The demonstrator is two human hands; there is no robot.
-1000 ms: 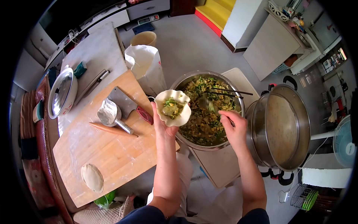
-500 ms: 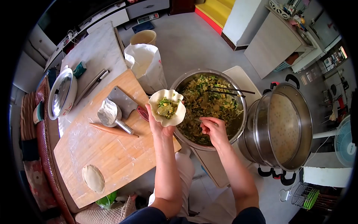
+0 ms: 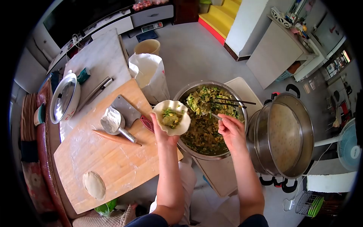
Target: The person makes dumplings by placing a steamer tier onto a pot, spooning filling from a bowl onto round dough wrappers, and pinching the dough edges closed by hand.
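Note:
My left hand cups a round dough wrapper with a wavy edge. Chopped green and yellow filling sits in its hollow. Closed round the handle of a spoon, my right hand is above the steel bowl. The spoon's head is at a heap of vegetable filling and is mostly hidden by it. A pair of dark chopsticks lies across the bowl's right side, tips in the filling.
On the floured wooden board at left lie a piece of dough, a rolling pin, a scoop of flour and a cleaver. A flour sack stands behind. At right is a steamer pot.
My right hand has moved up and slightly right, and the spoon's handle now shows. Filling is heaped higher at the bowl's far side. My left hand still holds the filled wrapper.

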